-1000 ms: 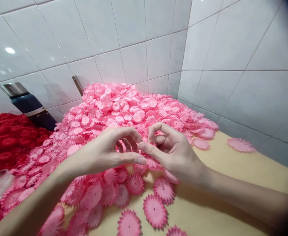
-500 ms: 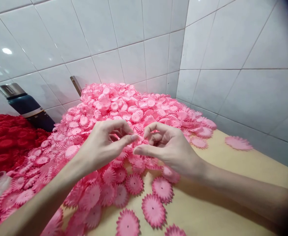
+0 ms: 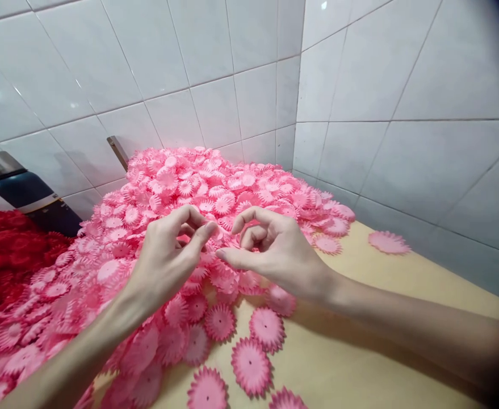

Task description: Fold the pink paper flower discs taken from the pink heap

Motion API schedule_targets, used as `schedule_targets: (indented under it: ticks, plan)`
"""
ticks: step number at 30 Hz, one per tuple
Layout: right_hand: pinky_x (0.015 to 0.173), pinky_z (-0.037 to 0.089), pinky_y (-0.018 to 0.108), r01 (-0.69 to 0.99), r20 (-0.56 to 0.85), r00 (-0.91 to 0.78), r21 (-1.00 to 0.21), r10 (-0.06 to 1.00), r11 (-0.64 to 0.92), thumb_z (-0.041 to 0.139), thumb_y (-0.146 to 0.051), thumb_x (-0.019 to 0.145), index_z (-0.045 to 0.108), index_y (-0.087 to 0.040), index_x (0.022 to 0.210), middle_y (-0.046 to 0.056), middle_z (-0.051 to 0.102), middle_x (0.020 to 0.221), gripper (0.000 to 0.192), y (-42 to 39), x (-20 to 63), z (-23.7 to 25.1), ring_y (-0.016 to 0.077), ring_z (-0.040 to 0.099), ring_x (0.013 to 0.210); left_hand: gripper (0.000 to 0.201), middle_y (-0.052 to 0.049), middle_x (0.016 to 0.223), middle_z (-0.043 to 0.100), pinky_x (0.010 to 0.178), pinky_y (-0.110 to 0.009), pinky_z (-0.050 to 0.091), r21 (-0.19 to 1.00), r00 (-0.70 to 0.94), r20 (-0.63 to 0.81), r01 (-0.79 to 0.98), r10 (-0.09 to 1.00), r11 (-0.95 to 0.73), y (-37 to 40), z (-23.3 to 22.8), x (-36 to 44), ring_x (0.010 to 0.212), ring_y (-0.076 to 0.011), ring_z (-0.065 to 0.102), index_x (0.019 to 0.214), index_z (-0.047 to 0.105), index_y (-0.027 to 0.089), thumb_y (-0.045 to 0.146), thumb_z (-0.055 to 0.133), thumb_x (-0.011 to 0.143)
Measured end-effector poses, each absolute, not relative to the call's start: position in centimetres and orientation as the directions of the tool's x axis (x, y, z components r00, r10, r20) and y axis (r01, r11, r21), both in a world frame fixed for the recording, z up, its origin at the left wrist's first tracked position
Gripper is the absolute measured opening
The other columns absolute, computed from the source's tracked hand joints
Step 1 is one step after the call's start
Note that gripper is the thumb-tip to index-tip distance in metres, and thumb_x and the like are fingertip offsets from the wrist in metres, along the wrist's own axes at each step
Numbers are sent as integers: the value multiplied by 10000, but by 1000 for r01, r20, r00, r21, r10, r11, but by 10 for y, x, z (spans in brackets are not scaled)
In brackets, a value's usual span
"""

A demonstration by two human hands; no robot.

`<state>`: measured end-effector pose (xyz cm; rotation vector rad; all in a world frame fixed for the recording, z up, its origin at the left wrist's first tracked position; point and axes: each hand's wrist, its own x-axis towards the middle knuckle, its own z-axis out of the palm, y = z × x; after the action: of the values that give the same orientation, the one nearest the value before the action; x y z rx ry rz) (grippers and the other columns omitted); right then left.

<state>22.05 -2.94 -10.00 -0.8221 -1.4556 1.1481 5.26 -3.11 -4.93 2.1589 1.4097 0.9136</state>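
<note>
white tiled walls (image 3: 253, 96) corner the heaped pink discs (image 3: 189, 176), likely keeping them from sliding away, while in front the left hand (image 3: 170, 247) is pinched together, whether on a disc i cannot tell, and the right hand (image 3: 279, 253) curls with fingertips parted.

One head-worn view, looking forward and down from above the yellow tabletop (image 3: 351, 375), facing where two tiled walls (image 3: 360, 85) meet. Close in: forearms (image 3: 100, 329) enter from lower left and right edge, left hand (image 3: 170, 244) and right hand (image 3: 283, 255) around mid-frame, pink disc pile (image 3: 215, 176) just beyond. Upper right corner dark.
</note>
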Motion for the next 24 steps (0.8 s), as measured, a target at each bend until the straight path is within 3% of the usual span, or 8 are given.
schedule_targets:
  ticks: [3, 7, 9, 16, 20, 24]
  plan:
    - [444, 350, 205, -59, 387, -241, -921, 890, 385, 684, -189, 776, 498, -210, 859, -109, 469, 501, 205, -33, 220, -104, 72, 446, 437, 200, -9, 685, 607, 493, -260, 517, 727, 210, 278, 591, 937, -348, -20, -49, 44, 587, -143, 614, 786, 502, 188, 338, 556, 908]
    - [435, 368, 216, -30, 540, -415, -812, 732, 582, 644, -126, 790, 522, -196, 842, -96, 484, 499, 150, -38, 216, -110, 82, 476, 438, 219, 25, 655, 544, 457, -222, 517, 832, -54, 411, 430, 910, -350, 3, -44, 21, 543, -112, 567, 800, 459, 202, 353, 593, 883]
    - [460, 414, 229, -69, 588, -411, -782, 697, 619, 679, -184, 804, 565, -183, 802, -59, 551, 559, 115, -36, 216, -111, 91, 514, 486, 239, 8, 686, 564, 459, -222, 525, 836, -42, 373, 448, 927, -316, 11, -43, 13, 561, -116, 574, 791, 497, 183, 372, 630, 850]
    - [620, 518, 288, -134, 436, -236, -900, 869, 415, 765, -265, 752, 675, -162, 776, 24, 687, 735, 139, -17, 221, -113, 143, 627, 661, 380, -60, 900, 620, 521, -277, 551, 761, 22, 364, 569, 931, -311, 30, -49, 10, 741, -201, 652, 1019, 549, 182, 301, 746, 717]
    - [695, 537, 314, -106, 421, -210, -907, 883, 407, 742, -238, 768, 669, -170, 825, 26, 697, 800, 114, -18, 220, -114, 158, 644, 731, 445, -90, 973, 638, 564, -302, 540, 638, 101, 429, 670, 898, -380, 37, -42, 9, 815, -227, 645, 1091, 544, 192, 323, 743, 715]
    - [750, 530, 309, -90, 443, -222, -896, 869, 434, 681, -176, 808, 657, -170, 806, 23, 679, 823, 25, -21, 220, -113, 151, 639, 785, 320, -92, 1009, 658, 670, -326, 538, 534, 176, 506, 705, 844, -467, 25, -25, 17, 849, -213, 635, 1012, 606, 175, 317, 725, 750]
